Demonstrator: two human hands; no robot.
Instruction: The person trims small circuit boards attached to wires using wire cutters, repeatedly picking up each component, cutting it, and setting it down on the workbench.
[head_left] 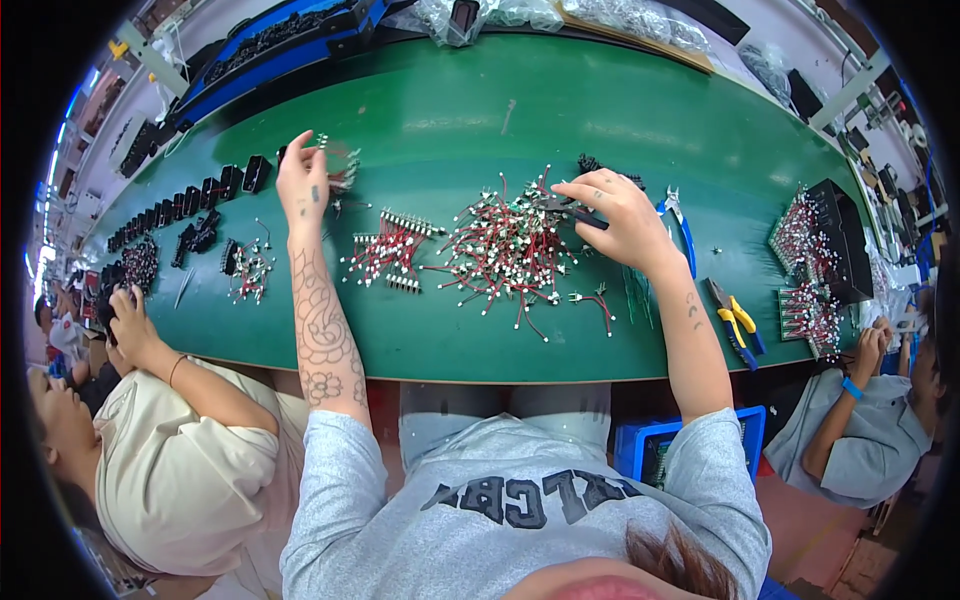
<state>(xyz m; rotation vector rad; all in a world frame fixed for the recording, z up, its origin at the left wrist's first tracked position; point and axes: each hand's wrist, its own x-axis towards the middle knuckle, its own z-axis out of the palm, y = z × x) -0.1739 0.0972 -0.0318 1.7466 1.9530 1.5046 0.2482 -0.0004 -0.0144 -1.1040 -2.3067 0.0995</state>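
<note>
My left hand (303,190) is raised above the table at centre left, fingers curled round a wired circuit board strip (344,172) that is smeared by motion. A row of small boards with red wires (390,245) lies to its lower right. In the middle is a large tangled pile of red-wired white connectors (510,250). My right hand (622,215) reaches over this pile's right edge, its fingers closed on a dark plier-like tool (572,210), mostly hidden by the hand. A loose wired board (598,300) lies just below the pile.
Blue-handled cutters (682,225) and yellow-and-blue pliers (735,322) lie right of my arm. Black housings (190,203) line the left, near a co-worker's hand (135,325). At right stand a black box (845,240), more wired boards (812,320) and another person's hands (872,345).
</note>
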